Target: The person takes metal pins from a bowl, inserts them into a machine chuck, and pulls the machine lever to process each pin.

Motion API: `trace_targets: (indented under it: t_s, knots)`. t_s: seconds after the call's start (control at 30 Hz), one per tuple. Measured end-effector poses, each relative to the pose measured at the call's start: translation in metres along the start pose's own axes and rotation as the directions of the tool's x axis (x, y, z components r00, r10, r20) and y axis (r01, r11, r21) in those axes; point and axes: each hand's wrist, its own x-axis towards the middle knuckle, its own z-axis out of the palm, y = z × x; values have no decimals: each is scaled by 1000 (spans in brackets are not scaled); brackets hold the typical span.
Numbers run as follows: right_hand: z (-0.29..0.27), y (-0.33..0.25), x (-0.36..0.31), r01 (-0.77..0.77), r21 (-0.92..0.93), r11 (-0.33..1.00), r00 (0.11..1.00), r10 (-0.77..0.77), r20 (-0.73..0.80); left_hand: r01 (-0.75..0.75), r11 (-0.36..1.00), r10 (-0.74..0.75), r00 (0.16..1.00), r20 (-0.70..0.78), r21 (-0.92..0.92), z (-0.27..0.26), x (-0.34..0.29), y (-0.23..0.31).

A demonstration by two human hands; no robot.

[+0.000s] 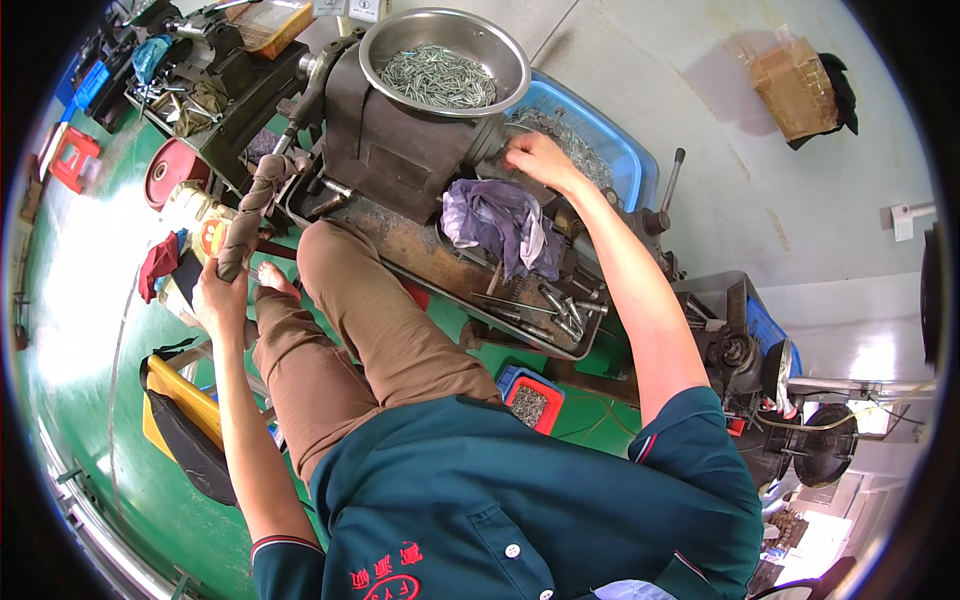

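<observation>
My left hand (219,297) is wrapped round the lower end of a long lever handle (250,212) bound in brown wrapping, which runs up to the machine. My right hand (541,161) is at the front end of the dark machine head (385,140), fingers bent together. Whatever is between those fingertips is hidden or too small to name. Above it, on the machine head, rests a steel bowl (515,72) of thin metal pins (437,78). A crumpled purple-grey cloth (500,222) lies just below my right hand.
Behind my right hand stands a blue plastic basket (640,165) with metal pieces inside. Metal tools (563,312) lie in the machine tray (420,262). A red bin (545,392) of small parts is on the green floor. A cardboard box (795,90) is against the wall.
</observation>
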Motion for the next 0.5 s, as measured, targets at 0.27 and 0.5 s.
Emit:
trace_targets:
  t_s: [0.27,0.5]
  knots:
    - [-2,-5,-2,-19,-59,998,999,21,38,-9,1000,9,1000,-6,-19,1,0,-1]
    - [-1,-3,-2,-15,-47,999,1000,16,8,-7,1000,7,1000,-1,-7,0,0,-1]
